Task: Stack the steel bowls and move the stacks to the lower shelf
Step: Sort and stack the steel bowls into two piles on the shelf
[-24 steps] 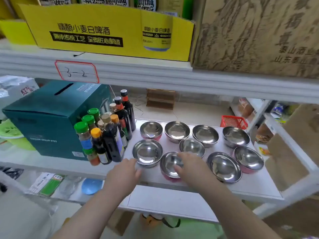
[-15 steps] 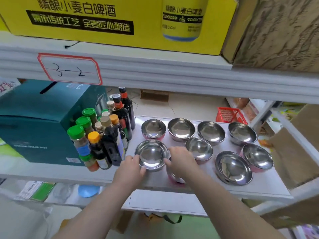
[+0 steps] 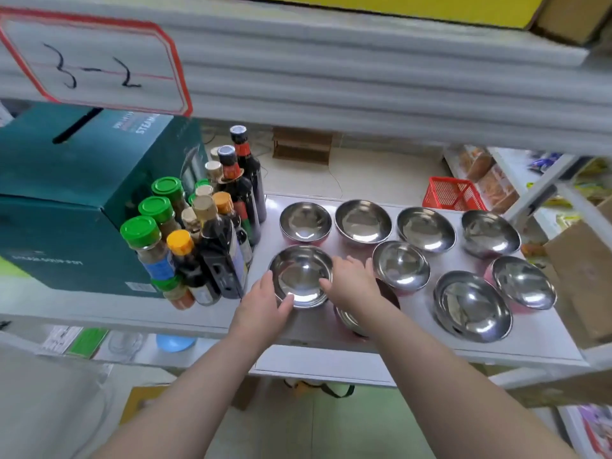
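Both hands close on one steel bowl [image 3: 299, 274] at the front left of the white shelf [image 3: 546, 342] — the left hand [image 3: 261, 308] cups its near-left rim with the thumb on the front edge, the right hand [image 3: 351, 283] grips its right rim. Under the right wrist sits another bowl [image 3: 351, 321], mostly hidden. Seven more bowls stand singly to the right and behind; sauce bottles [image 3: 218, 246] crowd just left.

Both hands [image 3: 265, 309] [image 3: 351, 286] clasp one steel bowl [image 3: 299, 276] beside bottles [image 3: 205, 233].
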